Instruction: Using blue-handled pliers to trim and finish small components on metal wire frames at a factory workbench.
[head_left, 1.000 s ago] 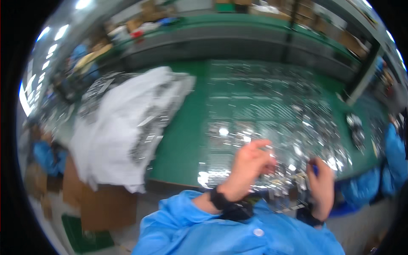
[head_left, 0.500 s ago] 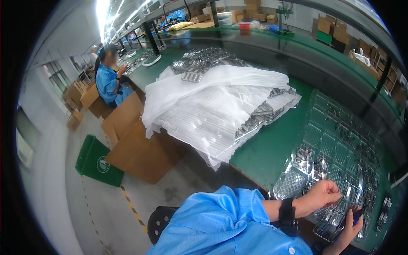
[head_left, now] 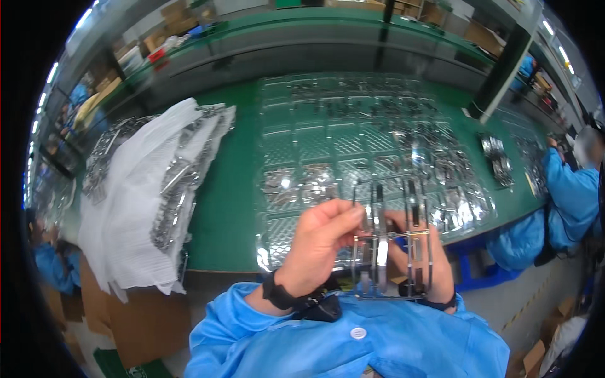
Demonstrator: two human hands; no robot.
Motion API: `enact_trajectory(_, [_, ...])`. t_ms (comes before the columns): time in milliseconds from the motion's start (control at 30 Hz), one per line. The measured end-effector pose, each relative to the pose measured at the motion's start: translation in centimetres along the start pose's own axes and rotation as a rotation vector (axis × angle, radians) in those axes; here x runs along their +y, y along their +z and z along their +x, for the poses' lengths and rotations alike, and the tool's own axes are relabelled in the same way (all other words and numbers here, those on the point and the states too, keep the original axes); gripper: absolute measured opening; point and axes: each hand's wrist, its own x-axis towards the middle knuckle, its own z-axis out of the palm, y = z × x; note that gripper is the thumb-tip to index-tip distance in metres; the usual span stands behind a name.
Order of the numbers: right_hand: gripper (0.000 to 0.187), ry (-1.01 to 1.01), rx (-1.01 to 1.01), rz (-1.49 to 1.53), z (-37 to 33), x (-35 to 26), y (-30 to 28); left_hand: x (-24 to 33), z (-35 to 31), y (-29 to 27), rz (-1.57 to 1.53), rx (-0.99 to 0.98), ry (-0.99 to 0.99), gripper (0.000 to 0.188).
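Note:
In front of my chest is an upright, shiny chrome-coloured frame of thin runners and long strips, like a plated plastic sprue. My left hand is closed, thumb and fingers pinched at its left side. Behind the frame, my right hand holds it from the right, its fingers partly covered by the bars. A small blue bit shows near the right fingers; what it is I cannot make out. Just beyond my hands lie clear compartment trays, several pockets of which hold small shiny parts.
Left on the green table is a heap of similar frames under white foam sheeting. A dark post stands at the right, near a few loose dark parts. A person in blue sits at far right; cardboard boxes stand lower left.
My view has swung to the right, so the trays are now central and the foam-covered heap is at the left. The frame is now held up before me, turned upright.

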Motion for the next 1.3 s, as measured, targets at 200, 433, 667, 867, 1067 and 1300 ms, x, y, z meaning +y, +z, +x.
enact_trajectory(200, [0.042, -0.045, -0.078, 0.015, -0.7, 0.9, 0.0, -0.3, -0.5, 1.1, -0.013, -0.047, -0.038, 0.013])
enact_trajectory(433, [0.044, -0.086, -0.052, 0.087, -0.9, 0.5, -0.2, -0.4, -0.6, 0.9, -0.040, -0.024, -0.012, 0.012])
enact_trajectory(667, [0.049, -0.019, -0.098, 0.086, -0.8, 0.7, -0.1, -0.4, -0.5, 1.2, -0.014, -0.008, -0.020, 0.011])
enact_trajectory(867, [0.050, -0.104, -0.046, 0.073, -1.0, 1.3, 0.6, -0.4, -0.5, 1.2, -0.024, 0.020, 0.002, 0.011])
enact_trajectory(1067, [0.048, -0.126, -0.012, 0.007, -1.5, 1.8, 1.1, -0.6, -0.5, 0.9, -0.037, -0.007, -0.007, 0.011])
enact_trajectory(1300, [0.046, -0.241, 0.076, 0.022, -1.1, 2.3, 1.4, -0.6, -0.5, 1.0, -0.051, 0.047, 0.034, 0.011])
